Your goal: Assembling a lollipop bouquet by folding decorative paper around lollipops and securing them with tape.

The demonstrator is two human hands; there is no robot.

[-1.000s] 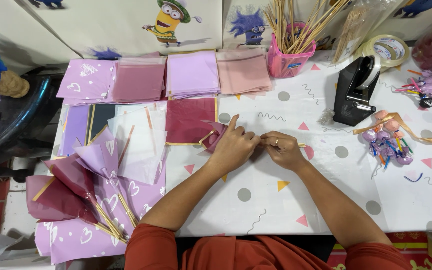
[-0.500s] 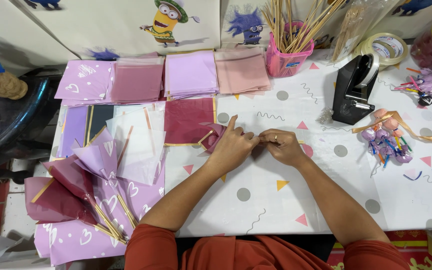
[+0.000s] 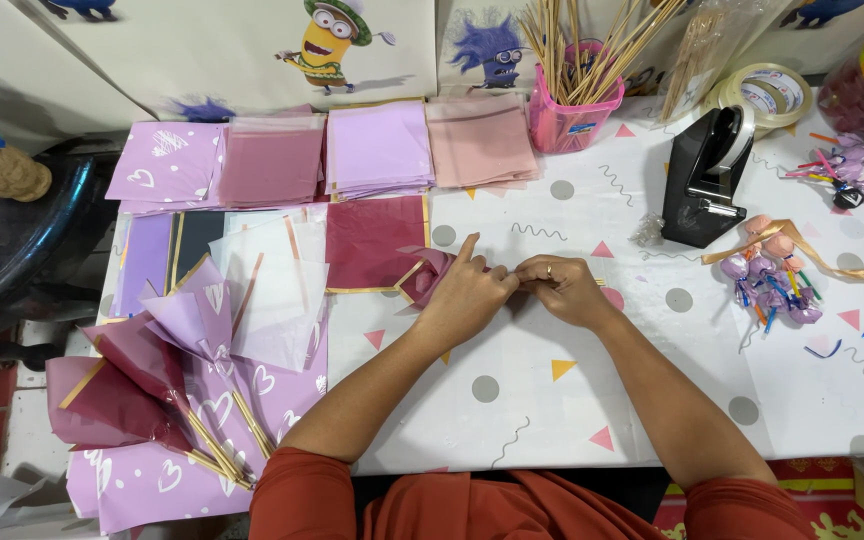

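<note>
White tablecloth (image 3: 552,420) with grey dots and coloured triangles is covering the table, and cartoon panels are standing along the back. Both hands are meeting at the middle: the left hand (image 3: 467,293) is gripping a folded maroon wrap (image 3: 424,275), index finger pointing up, while the right hand (image 3: 564,289) is pinching the thin stick end just beside it. Four paper stacks (image 3: 327,155), lilac and pink, are lying in a row behind, a maroon sheet (image 3: 374,243) in front of them. A pink cup (image 3: 574,122) is holding skewers, a black tape dispenser (image 3: 704,180) is sitting right of it, and finished cones (image 3: 152,385) are piling up at the left
</note>
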